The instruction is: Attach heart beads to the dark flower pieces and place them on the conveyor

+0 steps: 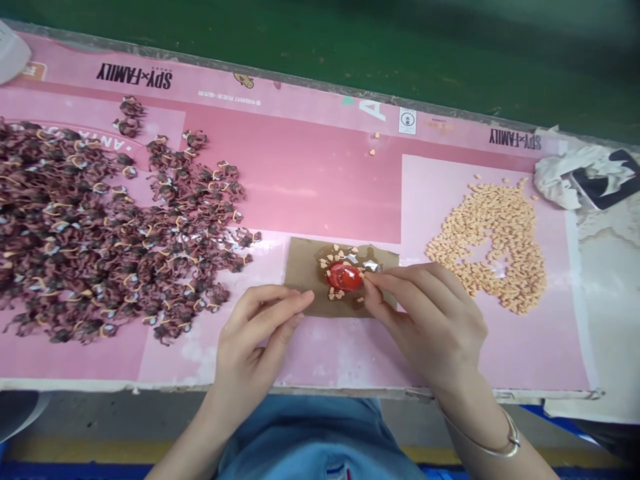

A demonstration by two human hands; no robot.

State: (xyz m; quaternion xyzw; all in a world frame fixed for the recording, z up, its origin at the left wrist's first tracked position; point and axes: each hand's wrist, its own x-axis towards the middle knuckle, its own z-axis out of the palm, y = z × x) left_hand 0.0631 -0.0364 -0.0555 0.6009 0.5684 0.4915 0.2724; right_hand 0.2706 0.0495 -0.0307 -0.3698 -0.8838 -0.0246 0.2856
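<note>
On a brown cardboard piece [307, 267] lies a glossy red blob [344, 276], ringed by several small beige pieces [336, 293] and a wet, shiny patch. My right hand [425, 313] reaches in from the right, thumb and index finger pinched on a tiny beige piece [362, 274] at the red blob's edge. To the left of the cardboard, my left hand [263, 330] is closed, its thumb and index fingertips close together by the cardboard's edge. Whatever may be between those fingertips is too small to make out.
A wide heap of small dark-brown figures [100, 227] with yellow and pale-blue details covers the left side. At right lies a pile of beige pieces [495, 233]. Crumpled white tissue [555, 177] and a dark phone-like object [607, 183] sit at the far right, on the pink-covered table [300, 180].
</note>
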